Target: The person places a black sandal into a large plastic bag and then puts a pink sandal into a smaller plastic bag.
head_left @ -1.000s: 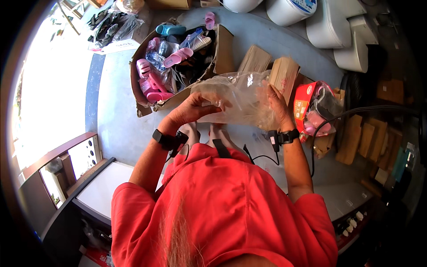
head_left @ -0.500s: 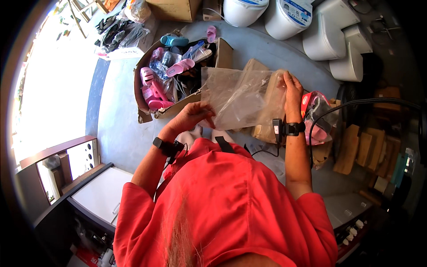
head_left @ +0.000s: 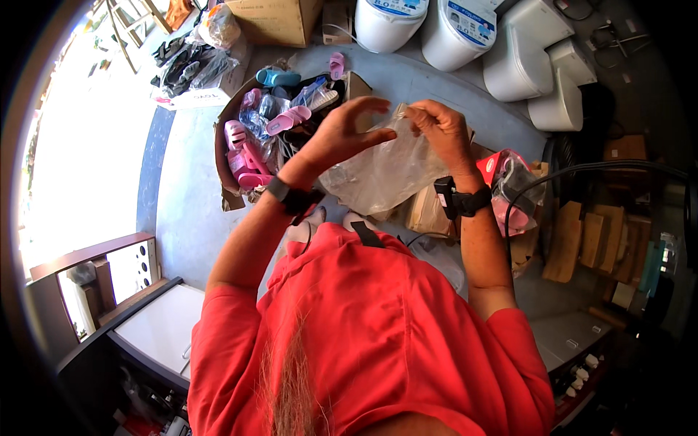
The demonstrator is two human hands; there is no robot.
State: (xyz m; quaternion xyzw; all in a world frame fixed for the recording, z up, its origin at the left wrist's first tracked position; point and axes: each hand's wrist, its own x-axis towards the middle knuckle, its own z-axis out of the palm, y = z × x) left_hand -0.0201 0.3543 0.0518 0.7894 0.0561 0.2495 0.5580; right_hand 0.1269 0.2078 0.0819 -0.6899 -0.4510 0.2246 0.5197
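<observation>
A clear plastic bag (head_left: 385, 174) hangs crumpled from my right hand (head_left: 436, 131), whose fingers pinch its upper end. My left hand (head_left: 349, 134) is open beside the bag's top, thumb and fingers apart and curved. Below and behind them stands a torn cardboard box (head_left: 223, 183) heaped with pink, blue and dark slippers (head_left: 291, 118), some in plastic wrapping. Cardboard boxes (head_left: 429, 211) lie partly hidden under the bag. To their right is a red package (head_left: 493, 163) with grey and pink items.
White toilets (head_left: 516, 65) line the back right. At the back left are a larger carton (head_left: 273, 22) and a box of dark sandals (head_left: 182, 69). Planks (head_left: 603, 240) and a black cable (head_left: 589, 168) are at the right, a white-topped cabinet (head_left: 156, 323) at lower left.
My left hand has moved up from the bag's lower edge and opened. My right hand has shifted left and up, and the bag, earlier spread flat between both, now hangs bunched from it.
</observation>
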